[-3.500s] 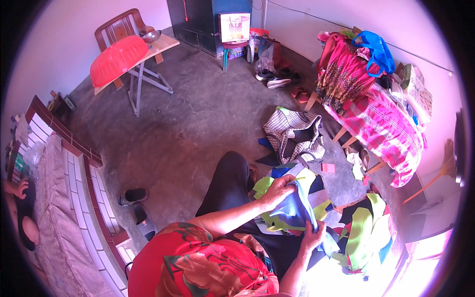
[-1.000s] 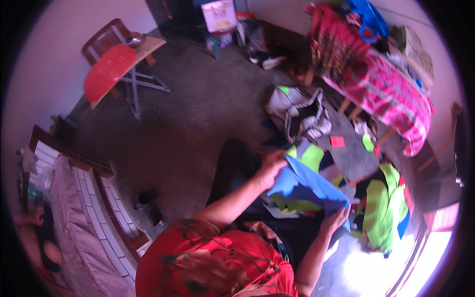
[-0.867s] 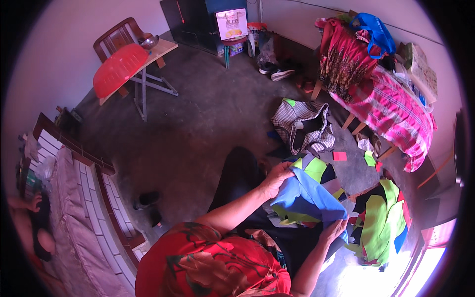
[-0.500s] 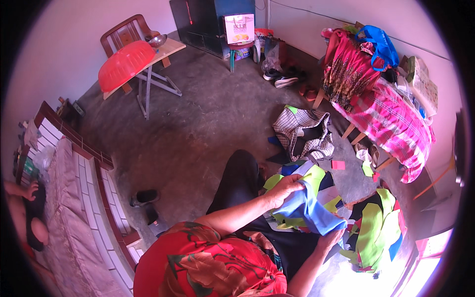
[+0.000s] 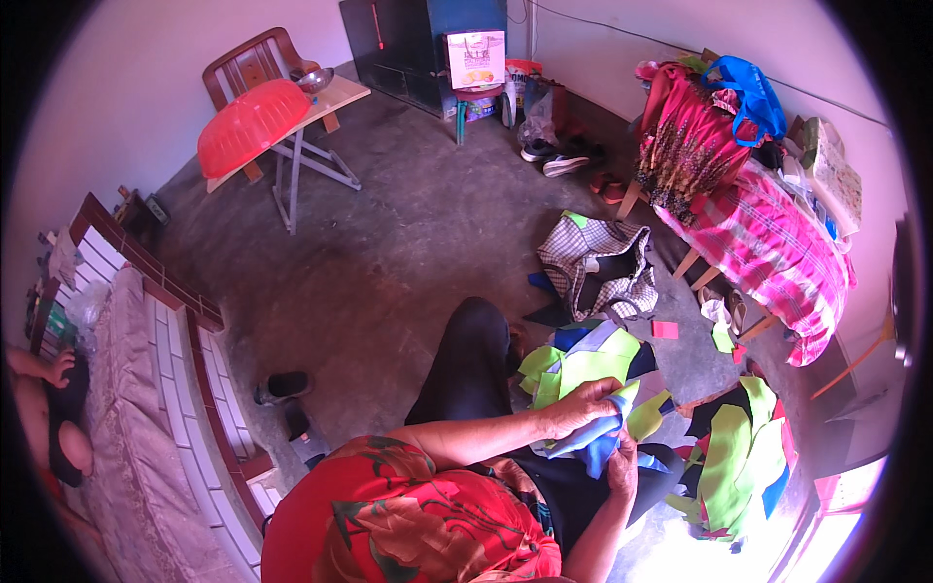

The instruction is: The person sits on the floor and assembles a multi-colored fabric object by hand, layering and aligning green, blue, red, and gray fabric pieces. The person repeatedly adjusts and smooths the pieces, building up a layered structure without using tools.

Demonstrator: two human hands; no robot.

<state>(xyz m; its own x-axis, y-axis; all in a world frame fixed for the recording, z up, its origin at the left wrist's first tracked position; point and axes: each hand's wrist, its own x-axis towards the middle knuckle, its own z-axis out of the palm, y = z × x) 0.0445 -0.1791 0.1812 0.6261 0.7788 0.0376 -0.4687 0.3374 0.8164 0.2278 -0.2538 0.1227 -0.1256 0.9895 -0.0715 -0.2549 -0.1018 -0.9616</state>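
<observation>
Over my lap, my left hand [image 5: 587,406] is closed on a blue cloth piece [image 5: 595,449], with a strip of yellow-green fabric [image 5: 630,392] showing by its fingers. Close beside it, my right hand [image 5: 623,466] pinches the same blue cloth, which is bunched between both hands. Below them on the floor lies a pile of fabric scraps [image 5: 583,365], mostly lime green with some blue and grey. A second heap of lime, black and red scraps [image 5: 736,442] lies to the right.
A checked cloth bag [image 5: 564,255] lies open beyond the scraps, near a small red piece [image 5: 665,330]. Pink plaid cloth [image 5: 768,253] covers furniture at right. A table [image 5: 335,94] bears a red plastic cover [image 5: 255,124]. At far left, another person's hand [image 5: 60,369] shows.
My right hand has moved up and inward, closer to my left. The blue cloth, stretched out between them before, is now bunched up. My left hand has shifted slightly right and down.
</observation>
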